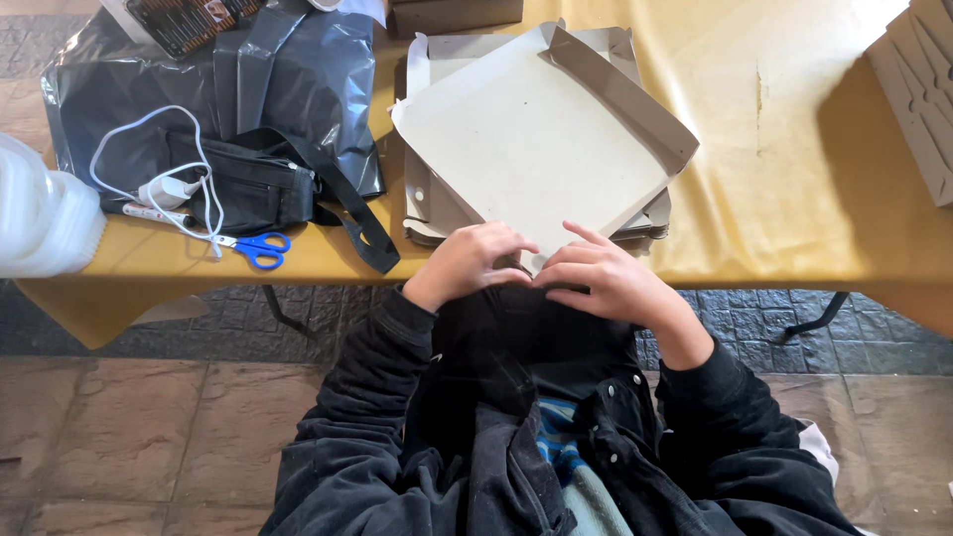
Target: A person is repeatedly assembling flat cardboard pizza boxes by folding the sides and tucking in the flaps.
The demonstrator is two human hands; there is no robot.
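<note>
Head view, left hand: left hand [469, 260] pinching the near corner of the flat grey cardboard box blank [536, 149].
Right hand: right hand [606, 278] grasping the same corner, fingertips touching the left's.
Blank: atop a stack of grey cardboard sheets [437, 213] on the yellow-covered table [794, 149].
Left side: blue-handled scissors [260, 248], black pouch [248, 184].

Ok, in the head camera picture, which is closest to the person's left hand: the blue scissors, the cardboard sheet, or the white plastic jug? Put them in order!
From the left hand:
1. Cardboard sheet: touching the fingers, just ahead on the table.
2. Blue scissors: farther left, near the table's front edge.
3. White plastic jug: farthest, at the table's far left end.
</note>
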